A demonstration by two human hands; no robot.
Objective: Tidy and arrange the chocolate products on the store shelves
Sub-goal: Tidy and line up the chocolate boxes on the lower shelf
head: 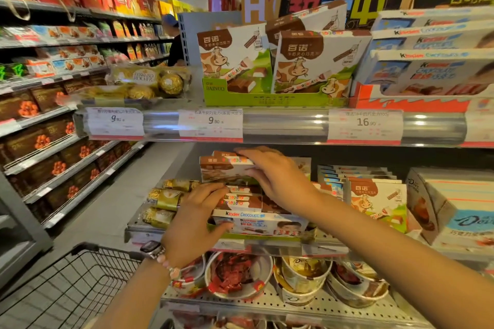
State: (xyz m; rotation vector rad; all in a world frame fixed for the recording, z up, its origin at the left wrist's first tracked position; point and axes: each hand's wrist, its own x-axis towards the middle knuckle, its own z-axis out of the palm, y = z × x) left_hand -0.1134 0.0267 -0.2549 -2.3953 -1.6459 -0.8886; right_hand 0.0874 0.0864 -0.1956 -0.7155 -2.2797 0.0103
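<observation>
- Task item: brown-and-white cow-print choc box [227,169], top of a loose stack on the middle shelf [144,232], above flat boxes of the same brand [242,201] and a Kinder Chocolate box [256,222] at the front edge.
- Risk 1: stack is uneven; in my judgement, pushing the top box back too hard could topple it or drag the lower boxes askew.
- Risk 2: Kinder box sits right at the shelf lip. A nudge from my left hand [193,224] could tip it off toward the tubs [240,275] below.
- Risk 3: gold-wrapped packs [165,199] lie just beside my left fingers; a sideways sweep may shift them.
- R hand pose: right hand [278,179] palm down, fingers spread and bent over the top box's right end, thumb underneath — holding it.
- L hand pose: fingers fairly straight, pressing the flat boxes' left ends; thumb on the Kinder box. No curl round anything; contact only.
</observation>
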